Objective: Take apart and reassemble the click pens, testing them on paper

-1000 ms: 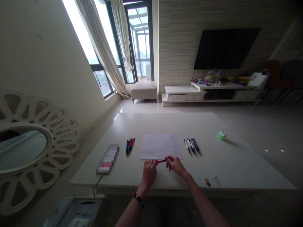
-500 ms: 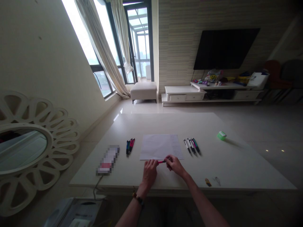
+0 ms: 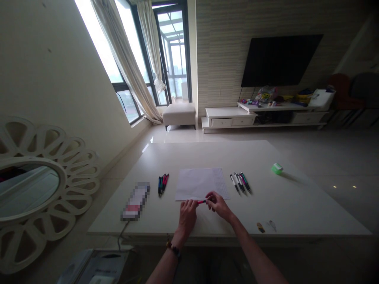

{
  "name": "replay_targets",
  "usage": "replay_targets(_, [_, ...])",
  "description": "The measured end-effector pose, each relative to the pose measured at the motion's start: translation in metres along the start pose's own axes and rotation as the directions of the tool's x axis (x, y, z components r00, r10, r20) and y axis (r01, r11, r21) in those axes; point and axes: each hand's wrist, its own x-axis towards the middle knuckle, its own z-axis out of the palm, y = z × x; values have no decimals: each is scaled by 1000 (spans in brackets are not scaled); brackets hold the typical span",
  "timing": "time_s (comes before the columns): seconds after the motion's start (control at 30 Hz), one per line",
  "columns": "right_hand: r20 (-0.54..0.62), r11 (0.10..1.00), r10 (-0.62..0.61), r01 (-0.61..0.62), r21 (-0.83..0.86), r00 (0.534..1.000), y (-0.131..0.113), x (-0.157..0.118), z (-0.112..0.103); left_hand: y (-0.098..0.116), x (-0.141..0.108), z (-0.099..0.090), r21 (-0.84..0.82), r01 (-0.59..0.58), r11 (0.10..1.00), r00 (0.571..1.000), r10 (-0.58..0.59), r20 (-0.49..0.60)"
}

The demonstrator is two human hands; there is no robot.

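A red pen (image 3: 201,201) with a dark end lies level between my two hands, just above the near edge of the paper. My left hand (image 3: 188,212) is closed around its left part. At the dark right end, the fingers of my right hand (image 3: 217,205) pinch the pen; the fingertips partly cover it. Beyond the hands lies a white sheet of paper (image 3: 199,184) with writing along its right side. Several pens (image 3: 163,184), dark, teal and red, lie left of the sheet. To its right rest several more pens (image 3: 241,184) in white, black, purple and green.
A blurred-out phone (image 3: 135,201) with a cable lies at the left of the white table (image 3: 213,154). At the right is a green-and-white box (image 3: 277,169). Near the front edge sit a small yellow-and-black item (image 3: 261,227) and a clear item (image 3: 271,225).
My right fingers have shifted slightly at the pen's dark end, the index finger lifting a little. My left hand keeps its grip, and the view has tilted a touch.
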Motion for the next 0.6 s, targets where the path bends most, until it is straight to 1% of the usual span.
replay_targets(0.13, [15,998,69,-69,1,997,3,2,0,-1,0,2,19,-11,1000,1000,12,-14])
replay_targets(0.23, [21,999,46,-46,14,999,4,3,1,-1,-1,2,8,-2,1000,1000,2,-6])
replay_targets(0.37, [36,998,67,-68,11,997,2,2,2,-2,-1,3,1,-4,1000,1000,4,-4])
replay_targets(0.47, [48,999,38,-39,25,998,2,2,2,-2,-1,3,4,-3,1000,1000,3,-12])
replay_targets(0.6, [39,997,70,-70,9,997,3,3,0,-1,0,2,7,-16,1000,1000,16,-12])
